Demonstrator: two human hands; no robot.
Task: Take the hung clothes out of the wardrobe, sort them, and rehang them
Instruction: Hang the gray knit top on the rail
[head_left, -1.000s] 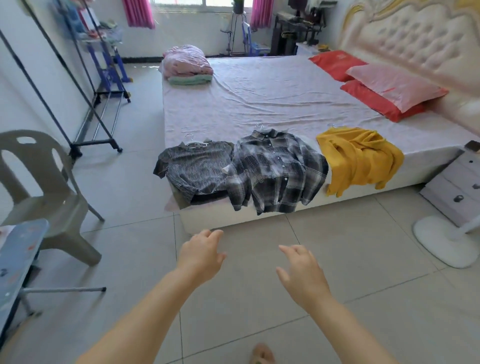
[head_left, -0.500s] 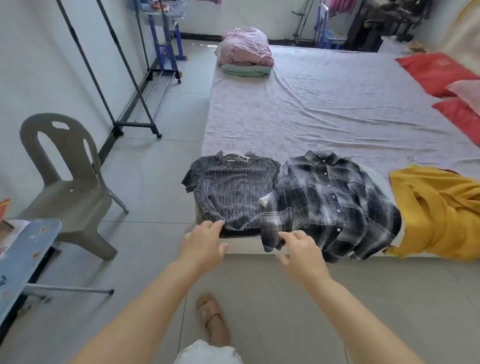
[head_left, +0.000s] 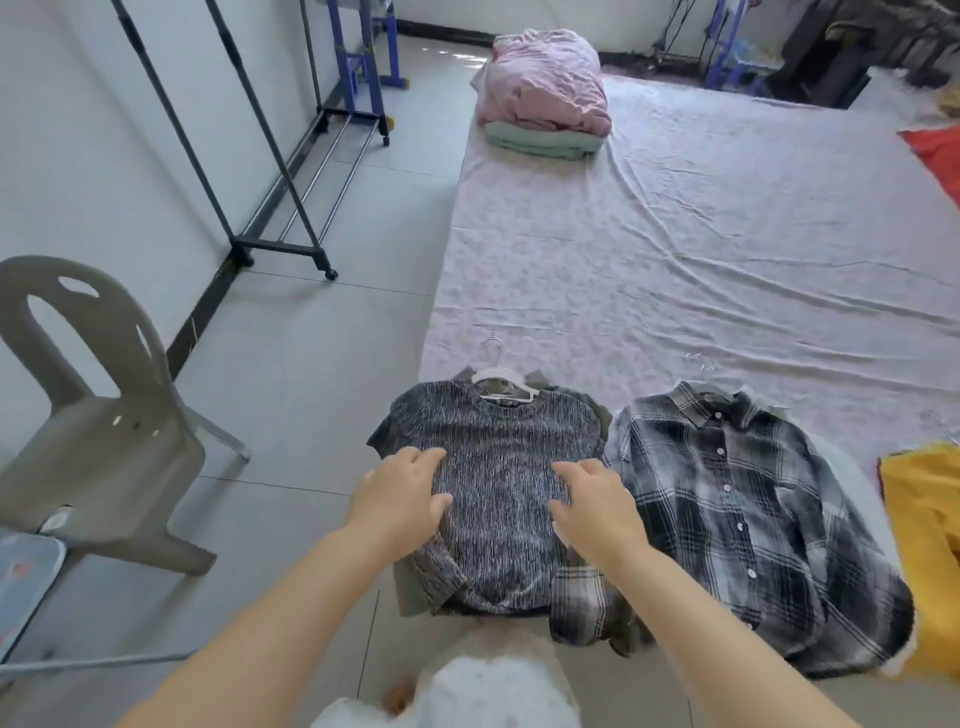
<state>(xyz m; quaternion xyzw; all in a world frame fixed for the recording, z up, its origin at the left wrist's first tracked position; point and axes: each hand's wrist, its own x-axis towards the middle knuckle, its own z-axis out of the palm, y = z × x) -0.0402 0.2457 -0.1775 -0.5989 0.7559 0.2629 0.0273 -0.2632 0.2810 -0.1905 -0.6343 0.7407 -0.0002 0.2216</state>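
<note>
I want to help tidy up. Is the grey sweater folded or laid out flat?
Laid out flat. The grey sweater lies spread on the bed, with a white hanger showing at its neck.

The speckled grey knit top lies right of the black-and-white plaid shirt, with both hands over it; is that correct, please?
Not quite: the head view shows the speckled grey knit top lying left of the black-and-white plaid shirt, with the left hand and right hand over it.
</note>
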